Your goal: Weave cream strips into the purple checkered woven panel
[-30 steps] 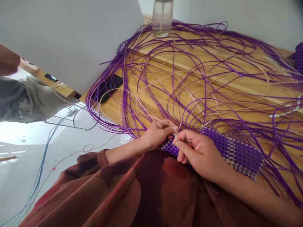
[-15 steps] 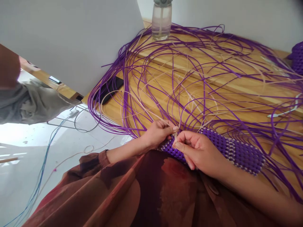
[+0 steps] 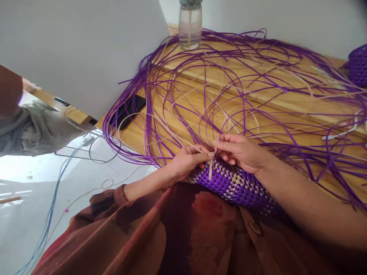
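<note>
A purple and cream woven piece (image 3: 229,183) lies against my lap at the table's front edge, long loose strips running out from its far side. My left hand (image 3: 190,162) is closed at its upper left edge, pinching a cream strip (image 3: 211,171) between thumb and finger. The short end of that strip hangs down over the weave. Just to the right, my right hand (image 3: 242,151) is closed too, thumb against fingertip on a thin strand at the same edge. Its fingers partly cover the strand, whose colour I cannot make out.
Purple and cream strips (image 3: 149,110) spread in loops across the wooden table (image 3: 183,103). A water bottle (image 3: 190,28) stands at the back. A black object (image 3: 133,110) lies under strips at left, a white cable (image 3: 341,131) at right. Another person's grey-clothed part (image 3: 40,128) shows far left.
My right hand has moved up from the hanging cream end to a strand at the edge. My left hand keeps its pinch. The woven piece has tilted, showing more of its patterned face.
</note>
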### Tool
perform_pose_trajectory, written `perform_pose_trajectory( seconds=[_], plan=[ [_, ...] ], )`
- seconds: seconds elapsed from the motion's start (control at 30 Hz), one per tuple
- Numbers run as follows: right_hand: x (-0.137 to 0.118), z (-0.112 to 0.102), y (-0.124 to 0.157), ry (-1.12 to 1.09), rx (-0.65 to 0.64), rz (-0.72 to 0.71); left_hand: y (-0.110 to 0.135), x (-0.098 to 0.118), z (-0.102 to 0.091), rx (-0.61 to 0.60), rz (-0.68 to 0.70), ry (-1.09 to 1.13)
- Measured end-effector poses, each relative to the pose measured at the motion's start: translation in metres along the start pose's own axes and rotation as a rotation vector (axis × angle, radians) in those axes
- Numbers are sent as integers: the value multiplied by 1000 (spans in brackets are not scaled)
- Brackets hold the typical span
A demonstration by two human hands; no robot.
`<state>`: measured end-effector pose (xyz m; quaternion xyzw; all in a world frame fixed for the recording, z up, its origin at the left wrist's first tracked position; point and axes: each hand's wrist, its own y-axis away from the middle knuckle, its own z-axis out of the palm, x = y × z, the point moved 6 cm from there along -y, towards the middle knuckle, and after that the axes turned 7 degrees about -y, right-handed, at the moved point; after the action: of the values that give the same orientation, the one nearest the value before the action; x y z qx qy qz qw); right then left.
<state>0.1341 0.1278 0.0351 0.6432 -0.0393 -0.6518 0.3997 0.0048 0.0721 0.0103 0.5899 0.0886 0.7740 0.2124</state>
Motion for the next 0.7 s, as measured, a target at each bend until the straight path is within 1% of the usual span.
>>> perform_pose_trajectory(
  seconds=[0.07,0.13,0.2,0.33,0.4,0.47,0.5,0.57,0.67,0.7],
  plan=[
    [1,1,0,-33,-32,2,0,-1,0,-7,-3,-23],
    [4,1,3,-36,-93,12,0,-3,0,-22,6,-46],
    [7,-1,7,-26,-123,29,-1,-4,0,-26,25,-61],
    [11,-2,13,-99,-44,50,-1,-4,0,-7,40,-74],
    [12,0,12,-168,17,46,0,-3,-1,-3,31,-72],
    [8,-2,7,-208,112,-9,0,-2,-2,4,17,-88],
    [4,-6,3,-217,179,-53,0,-1,-2,9,11,-106],
    [-7,-24,-6,-229,333,-152,1,1,-4,18,7,-158],
    [-26,-62,-18,-262,538,-291,3,4,-5,31,18,-220],
    [-31,-73,-21,-275,583,-328,4,4,-5,34,18,-228]
  ],
)
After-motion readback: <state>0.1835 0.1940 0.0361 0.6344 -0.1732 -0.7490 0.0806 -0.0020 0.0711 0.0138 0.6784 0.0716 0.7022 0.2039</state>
